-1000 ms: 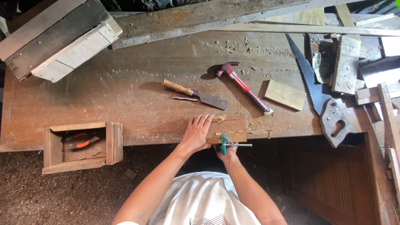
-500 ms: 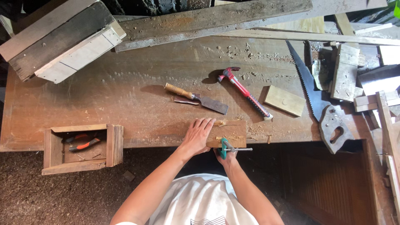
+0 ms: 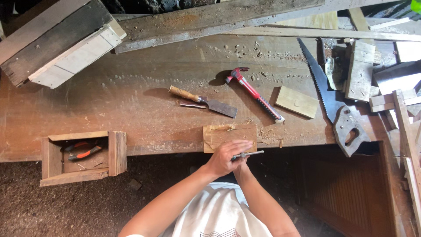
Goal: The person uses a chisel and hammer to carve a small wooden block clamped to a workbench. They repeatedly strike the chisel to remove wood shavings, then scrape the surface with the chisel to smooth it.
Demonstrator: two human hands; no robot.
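Observation:
A small flat wooden block [image 3: 228, 134] lies at the near edge of the brown workbench [image 3: 131, 109]. Just below it, my left hand [image 3: 224, 159] curls over the handle of a slim tool whose metal shaft [image 3: 250, 154] sticks out to the right. My right hand [image 3: 240, 167] comes up from beneath and is mostly hidden under the left, at the same tool. Its handle is covered.
On the bench lie a wood-handled chisel [image 3: 204, 101], a red hammer [image 3: 254, 92], a pale wood offcut [image 3: 296, 102] and a hand saw [image 3: 335, 107]. An open wooden box [image 3: 81, 156] with orange-handled pliers sits at the left edge. Planks and scrap wood crowd the back and right.
My left hand has slid off the block towards me and now covers the right hand and the tool's green handle. The view has shifted slightly.

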